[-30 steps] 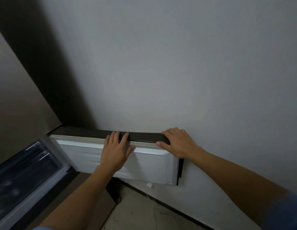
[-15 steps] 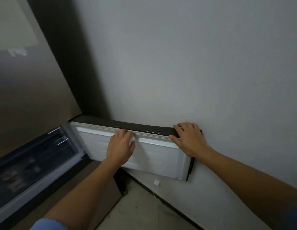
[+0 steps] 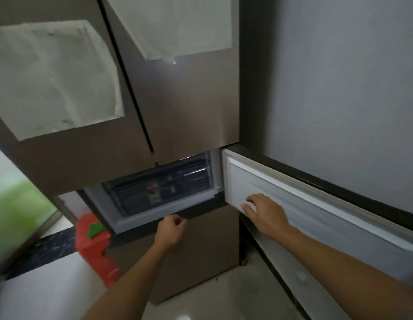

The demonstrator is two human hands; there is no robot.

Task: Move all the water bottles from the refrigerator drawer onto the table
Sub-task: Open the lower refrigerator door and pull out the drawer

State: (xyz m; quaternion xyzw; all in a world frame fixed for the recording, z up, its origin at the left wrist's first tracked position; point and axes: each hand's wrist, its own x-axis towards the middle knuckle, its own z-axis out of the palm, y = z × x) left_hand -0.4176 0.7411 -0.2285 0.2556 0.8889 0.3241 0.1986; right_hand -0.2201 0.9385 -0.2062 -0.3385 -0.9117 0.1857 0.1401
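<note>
The brown refrigerator (image 3: 189, 107) has its middle compartment open. Its small door (image 3: 316, 218) is swung right, against the wall. Inside sits a clear drawer (image 3: 159, 188), pushed in. Blurred shapes with red labels, likely water bottles (image 3: 154, 192), show through its front. My left hand (image 3: 170, 230) has its fingers curled at the dark ledge just below the compartment and holds nothing I can see. My right hand (image 3: 263, 213) lies flat on the white inner face of the open door, fingers apart.
A red plastic stool (image 3: 94, 248) with a green piece on it stands left of the fridge. A white surface (image 3: 39, 289) fills the lower left. White sheets (image 3: 53, 77) are taped on the upper doors. The grey wall (image 3: 339, 77) is at the right.
My view has swung left onto the fridge front. Both hands left the door's top edge: the left moved to the compartment's lower ledge, the right onto the door's inner face.
</note>
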